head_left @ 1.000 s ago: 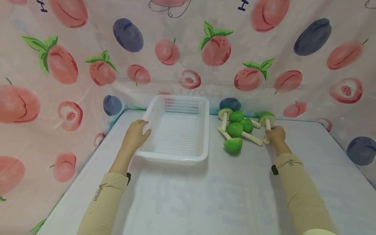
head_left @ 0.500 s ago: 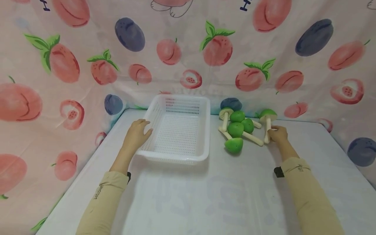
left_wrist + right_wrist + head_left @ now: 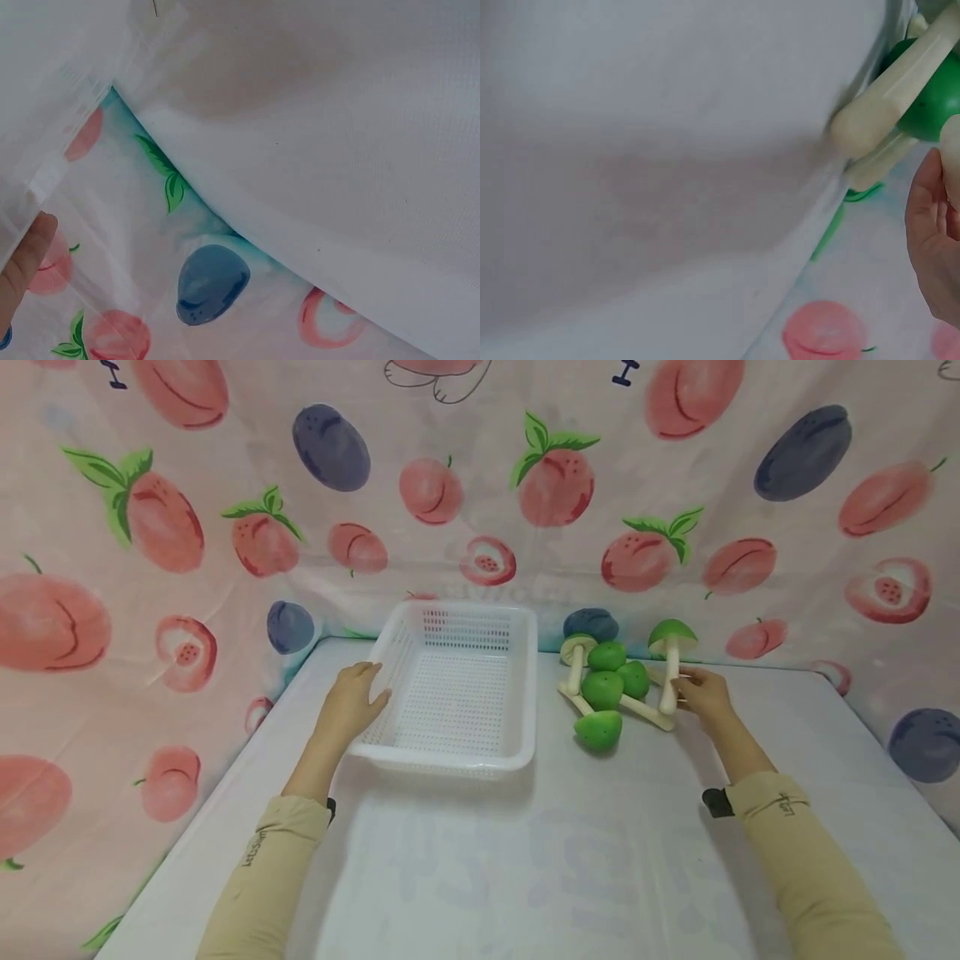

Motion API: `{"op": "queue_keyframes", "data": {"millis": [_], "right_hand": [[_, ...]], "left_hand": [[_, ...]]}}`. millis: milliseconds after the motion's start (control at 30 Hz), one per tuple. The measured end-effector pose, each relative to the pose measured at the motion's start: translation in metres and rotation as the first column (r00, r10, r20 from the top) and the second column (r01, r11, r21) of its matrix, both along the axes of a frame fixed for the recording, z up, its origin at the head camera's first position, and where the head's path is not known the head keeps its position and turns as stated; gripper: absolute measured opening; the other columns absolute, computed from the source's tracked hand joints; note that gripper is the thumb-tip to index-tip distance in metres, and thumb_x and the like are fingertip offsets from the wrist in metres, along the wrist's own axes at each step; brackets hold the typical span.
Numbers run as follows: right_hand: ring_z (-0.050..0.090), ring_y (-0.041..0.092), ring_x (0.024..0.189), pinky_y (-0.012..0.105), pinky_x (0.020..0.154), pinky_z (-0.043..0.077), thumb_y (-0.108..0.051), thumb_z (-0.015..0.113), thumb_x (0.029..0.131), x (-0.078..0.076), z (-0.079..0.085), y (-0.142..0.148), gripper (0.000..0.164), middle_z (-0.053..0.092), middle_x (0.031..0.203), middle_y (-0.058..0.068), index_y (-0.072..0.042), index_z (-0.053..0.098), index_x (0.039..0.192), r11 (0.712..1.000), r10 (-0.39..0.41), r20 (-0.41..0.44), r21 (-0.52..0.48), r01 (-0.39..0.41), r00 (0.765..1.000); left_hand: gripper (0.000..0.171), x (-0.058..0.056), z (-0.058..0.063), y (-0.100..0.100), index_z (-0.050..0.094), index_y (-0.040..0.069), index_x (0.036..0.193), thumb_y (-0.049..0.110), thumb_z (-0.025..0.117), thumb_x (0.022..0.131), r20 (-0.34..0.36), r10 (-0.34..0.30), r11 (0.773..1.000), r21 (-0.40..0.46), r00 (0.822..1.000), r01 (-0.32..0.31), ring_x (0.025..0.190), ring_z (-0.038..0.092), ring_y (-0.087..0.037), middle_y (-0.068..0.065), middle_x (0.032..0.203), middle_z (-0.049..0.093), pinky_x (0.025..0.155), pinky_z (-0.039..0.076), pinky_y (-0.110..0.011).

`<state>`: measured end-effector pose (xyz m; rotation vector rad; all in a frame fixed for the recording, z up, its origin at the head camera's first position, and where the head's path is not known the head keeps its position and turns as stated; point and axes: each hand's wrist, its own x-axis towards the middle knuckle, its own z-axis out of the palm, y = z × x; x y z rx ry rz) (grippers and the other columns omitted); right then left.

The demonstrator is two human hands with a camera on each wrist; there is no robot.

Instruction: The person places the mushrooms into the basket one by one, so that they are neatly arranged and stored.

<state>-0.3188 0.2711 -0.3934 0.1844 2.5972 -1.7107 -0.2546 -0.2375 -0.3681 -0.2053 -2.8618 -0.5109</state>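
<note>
At the right, my right hand (image 3: 705,693) pinches the pale stem of a green-capped toy mushroom (image 3: 672,639), which stands upright with its cap on top. In the right wrist view, my right hand (image 3: 934,232) is at the right edge with only part of that stem visible. To its left lie several more green-capped mushrooms (image 3: 602,691) in a loose heap. My left hand (image 3: 347,706) rests at the left rim of a white perforated plastic basket (image 3: 525,693), thumb spread from the fingers. The left wrist view shows one straight finger (image 3: 30,251) against the basket's side.
A white-covered table (image 3: 600,860) lies beneath everything. A fruit-print cloth (image 3: 480,452) hangs along the back and left side, close behind the basket and the heap. The basket's floor shows bare.
My right hand has raised its mushroom and brought it slightly left, toward the heap. The left hand and the basket stay put.
</note>
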Motion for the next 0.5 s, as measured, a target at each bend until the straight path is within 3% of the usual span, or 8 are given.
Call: {"op": "queue_keyframes", "data": {"millis": [267,500], "right_hand": [[0.052,-0.010,0.071,0.009,0.066,0.052,-0.017,0.044,0.097,0.005,0.022,-0.027,0.052,0.050,0.098,-0.003,0.009,0.033,0.141,0.999,0.044,-0.097,-0.010,-0.045,0.994],[0.053,-0.008,0.076,0.010,0.068,0.053,-0.015,0.045,0.098,0.015,0.037,-0.053,0.051,0.048,0.107,0.001,0.004,0.033,0.143,0.996,0.082,-0.086,-0.033,-0.085,0.993]], "left_hand": [[0.056,-0.002,0.000,-0.002,0.040,-0.011,0.135,0.022,0.058,0.093,0.031,0.001,1.000,-0.025,1.000,-0.001,0.131,0.036,-0.047,-0.031,0.142,0.039,0.111,0.033,-0.055],[0.062,-0.001,0.000,-0.004,0.033,-0.012,0.139,0.021,0.058,0.093,0.053,0.003,0.999,0.037,0.999,-0.005,0.133,0.033,-0.049,-0.031,0.146,0.031,0.112,0.031,-0.054]]}}
